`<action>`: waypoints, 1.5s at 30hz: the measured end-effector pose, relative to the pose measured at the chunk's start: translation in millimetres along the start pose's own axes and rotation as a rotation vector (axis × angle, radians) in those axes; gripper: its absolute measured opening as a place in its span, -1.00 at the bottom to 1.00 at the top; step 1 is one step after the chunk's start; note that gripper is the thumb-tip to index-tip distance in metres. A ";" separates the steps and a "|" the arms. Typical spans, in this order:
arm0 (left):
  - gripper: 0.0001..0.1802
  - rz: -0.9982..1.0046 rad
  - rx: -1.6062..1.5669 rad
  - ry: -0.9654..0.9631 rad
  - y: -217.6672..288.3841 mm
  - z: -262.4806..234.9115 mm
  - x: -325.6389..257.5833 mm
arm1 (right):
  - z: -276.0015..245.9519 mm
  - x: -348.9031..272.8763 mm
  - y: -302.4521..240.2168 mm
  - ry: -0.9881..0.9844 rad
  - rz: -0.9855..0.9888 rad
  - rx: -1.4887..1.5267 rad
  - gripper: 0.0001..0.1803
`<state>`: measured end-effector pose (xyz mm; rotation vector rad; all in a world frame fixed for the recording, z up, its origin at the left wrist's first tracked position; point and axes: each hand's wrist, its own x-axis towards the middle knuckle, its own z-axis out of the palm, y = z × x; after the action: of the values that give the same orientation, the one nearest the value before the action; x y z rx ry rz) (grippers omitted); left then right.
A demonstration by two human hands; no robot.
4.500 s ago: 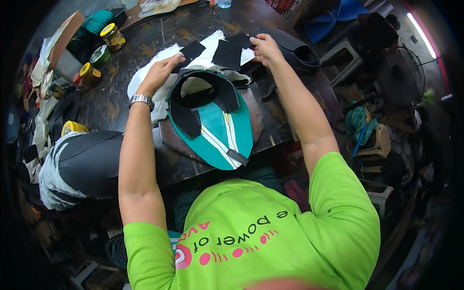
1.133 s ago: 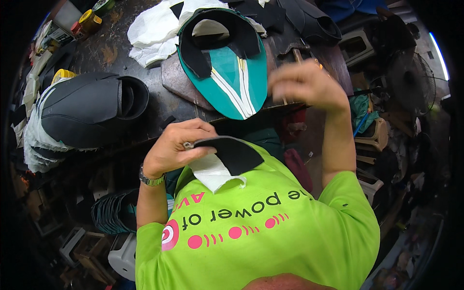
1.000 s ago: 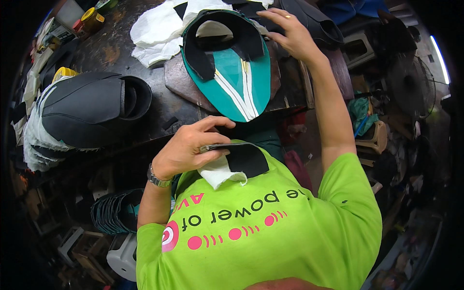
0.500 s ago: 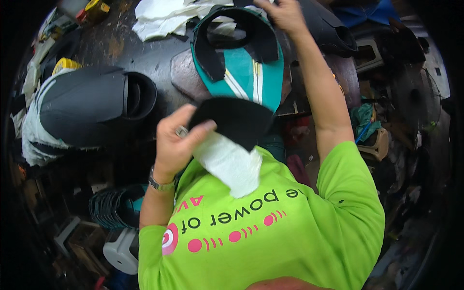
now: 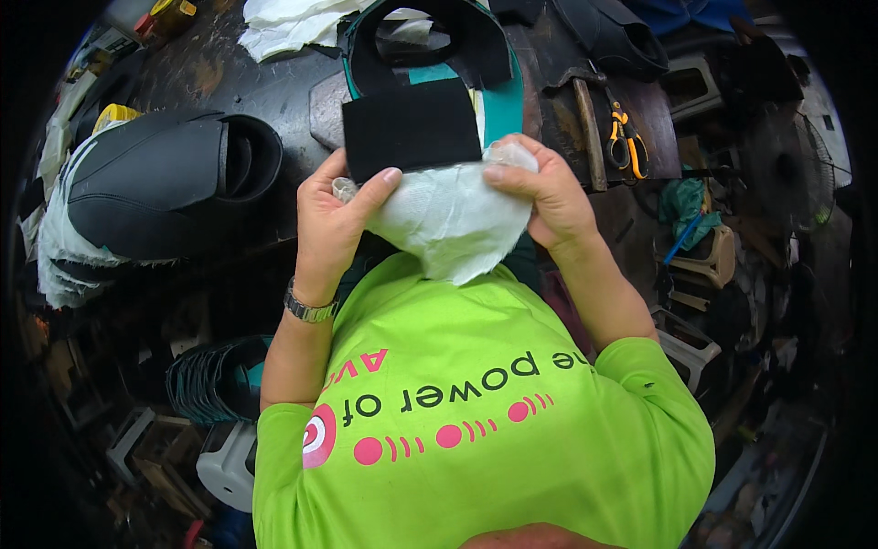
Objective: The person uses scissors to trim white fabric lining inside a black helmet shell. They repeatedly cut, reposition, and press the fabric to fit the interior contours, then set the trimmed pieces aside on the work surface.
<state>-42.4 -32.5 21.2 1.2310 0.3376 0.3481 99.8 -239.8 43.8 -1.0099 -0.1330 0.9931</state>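
Where the grip falls: left hand (image 5: 352,197) pinches white cloth (image 5: 453,220) at the lower left corner of a black panel (image 5: 412,128), thumb on top; right hand (image 5: 549,188) pinches the cloth's upper right corner, bunched between thumb and fingers.
Black panel and white cloth: held up between the hands, near the counter's (image 5: 274,91) front edge; cloth hangs below the panel toward the green shirt (image 5: 494,366). Whether the two are joined, cannot tell.
Progress, judged: cloth gripped at both sides, panel fairly flat; neither laid down yet, so placing or fixing appears undone.
Teal piece (image 5: 503,114): behind the panel, over a dark slab (image 5: 326,110); black lining in place. Panel and cloth hide its lower front.
Right of it: hammer (image 5: 588,133) and orange-handled pliers (image 5: 637,151), near the right hand, untouched.
Left: nested black pieces (image 5: 151,183), white cloth at their far end, well apart from the hands.
Far side: loose white sheets (image 5: 293,26).
Below left: stacked teal-edged pieces (image 5: 206,380); stool (image 5: 229,462).
Obstruction: nothing evident between the hands.
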 end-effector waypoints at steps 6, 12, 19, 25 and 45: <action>-0.67 -0.081 0.053 0.043 -21.1 -13.2 -11.4 | -22.4 -3.5 12.5 0.082 -0.125 -0.028 -0.73; -0.73 -0.002 0.184 0.123 -26.3 -15.3 -17.8 | -28.0 -4.7 18.4 0.151 -0.232 -0.191 -0.75; -0.77 0.298 0.571 0.089 -13.9 1.2 -33.8 | -13.4 -21.5 6.9 0.206 -0.501 -0.873 -0.64; -0.62 0.296 0.634 0.017 3.3 5.8 -19.0 | -0.4 -18.0 -18.0 0.087 -0.602 -1.250 -0.57; -0.78 0.423 1.157 -0.016 19.7 12.4 65.4 | 8.4 74.9 -24.2 0.200 -0.837 -1.657 -0.65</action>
<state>20.2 -8.9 39.6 2.4568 0.2557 0.5278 154.1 -182.2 42.1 -2.2230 -1.2356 -0.2276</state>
